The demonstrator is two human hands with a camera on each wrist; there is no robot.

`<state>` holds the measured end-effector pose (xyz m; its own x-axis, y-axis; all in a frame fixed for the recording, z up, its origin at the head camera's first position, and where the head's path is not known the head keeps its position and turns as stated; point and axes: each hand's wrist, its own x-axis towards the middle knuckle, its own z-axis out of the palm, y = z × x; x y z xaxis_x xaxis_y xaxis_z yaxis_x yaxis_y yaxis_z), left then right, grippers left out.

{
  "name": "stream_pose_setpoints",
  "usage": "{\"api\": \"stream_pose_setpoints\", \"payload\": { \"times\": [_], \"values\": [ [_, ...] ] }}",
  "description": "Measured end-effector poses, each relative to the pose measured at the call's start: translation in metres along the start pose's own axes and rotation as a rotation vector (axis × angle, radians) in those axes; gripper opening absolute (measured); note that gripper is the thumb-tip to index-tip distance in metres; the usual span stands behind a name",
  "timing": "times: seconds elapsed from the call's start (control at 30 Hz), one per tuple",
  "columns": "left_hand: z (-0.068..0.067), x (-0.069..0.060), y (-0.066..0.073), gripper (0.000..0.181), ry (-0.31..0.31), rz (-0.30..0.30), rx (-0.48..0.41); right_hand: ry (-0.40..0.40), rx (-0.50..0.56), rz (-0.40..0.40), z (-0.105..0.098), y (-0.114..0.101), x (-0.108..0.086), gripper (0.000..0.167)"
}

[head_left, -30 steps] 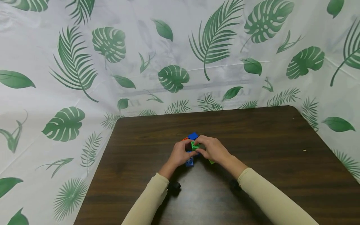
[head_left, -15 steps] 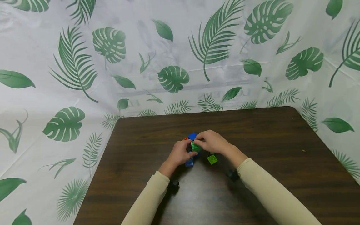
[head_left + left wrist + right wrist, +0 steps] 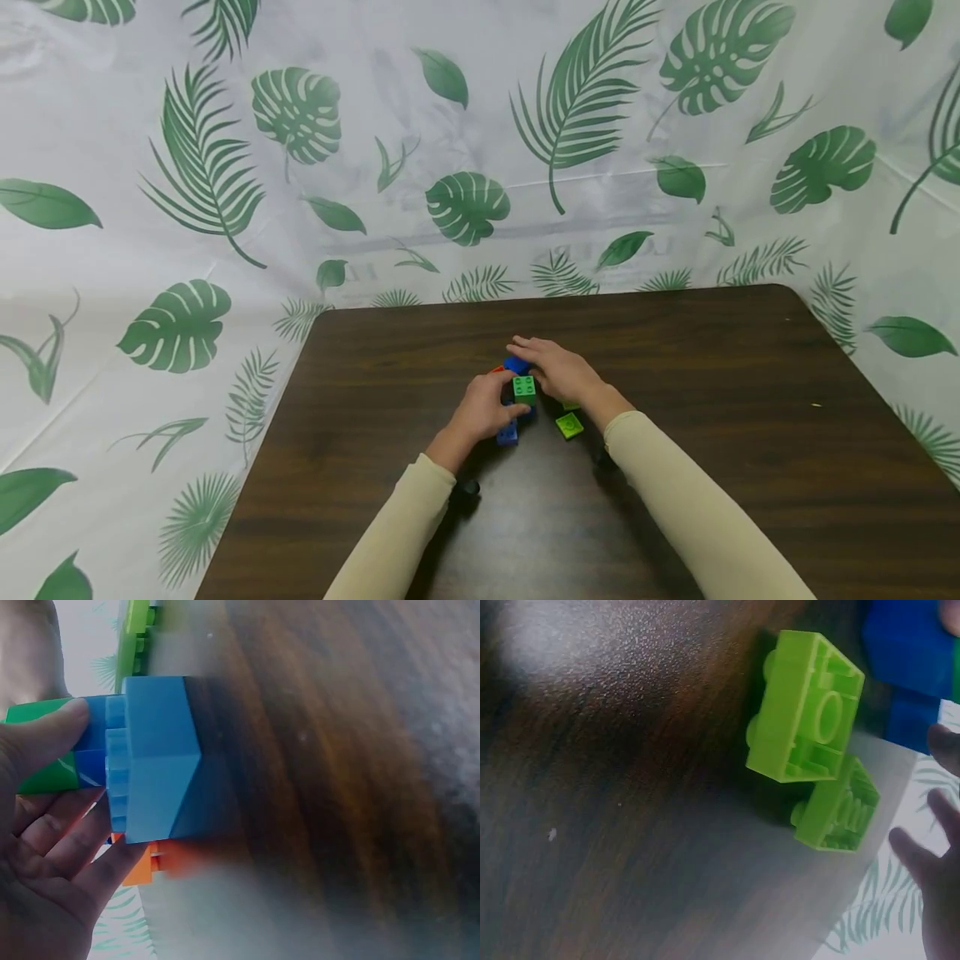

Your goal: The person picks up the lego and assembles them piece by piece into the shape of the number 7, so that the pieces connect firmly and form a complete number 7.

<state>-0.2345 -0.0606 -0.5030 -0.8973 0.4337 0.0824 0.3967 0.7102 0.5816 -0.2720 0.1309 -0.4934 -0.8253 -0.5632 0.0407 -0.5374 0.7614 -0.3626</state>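
In the head view, my left hand (image 3: 480,410) pinches a small stack from its left side, thumb in front and fingers behind. On top of that stack is a green brick (image 3: 524,389); the left wrist view shows a small blue brick (image 3: 91,766) under it and a wider blue brick (image 3: 157,761) at the bottom. My right hand (image 3: 566,372) is over the back of the group, fingers spread and reaching to a blue brick (image 3: 517,365). Whether its fingertips touch that brick, I cannot tell.
Two lime bricks (image 3: 802,712) lie with their hollow undersides showing, to the right of the stack. An orange brick (image 3: 139,870) is partly hidden behind my left hand. Another blue brick (image 3: 507,432) sits in front. The dark wooden table (image 3: 712,358) meets a leaf-patterned sheet.
My right hand has let go of the green brick and moved back toward the rear blue brick, its fingers spreading. The lime bricks have come into sight. My left hand stays on the stack.
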Motion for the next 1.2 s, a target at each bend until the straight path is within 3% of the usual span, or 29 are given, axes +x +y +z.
{"api": "stream_pose_setpoints", "payload": {
  "times": [0.2, 0.43, 0.6, 0.83, 1.07, 1.2],
  "values": [
    [0.003, 0.0, -0.001, 0.049, 0.006, 0.007, 0.015, -0.031, -0.138, -0.033, 0.007, -0.003, 0.006, 0.055],
    [0.003, -0.001, -0.002, 0.047, -0.003, -0.005, -0.038, 0.004, -0.21, 0.059, 0.006, -0.006, 0.004, 0.048],
    [0.002, 0.0, -0.003, 0.042, -0.017, -0.02, -0.091, 0.027, -0.15, 0.112, 0.003, -0.002, 0.0, 0.044],
    [0.004, 0.001, -0.002, 0.045, -0.008, -0.011, -0.037, 0.093, 0.024, 0.184, -0.005, 0.006, -0.016, 0.058],
    [0.003, -0.001, -0.001, 0.054, -0.003, -0.025, -0.03, 0.231, 0.104, 0.159, -0.025, 0.004, -0.033, 0.048],
    [0.004, -0.001, -0.002, 0.054, -0.001, -0.026, -0.027, 0.27, 0.131, 0.15, -0.035, -0.005, -0.039, 0.049]
  ]
}}
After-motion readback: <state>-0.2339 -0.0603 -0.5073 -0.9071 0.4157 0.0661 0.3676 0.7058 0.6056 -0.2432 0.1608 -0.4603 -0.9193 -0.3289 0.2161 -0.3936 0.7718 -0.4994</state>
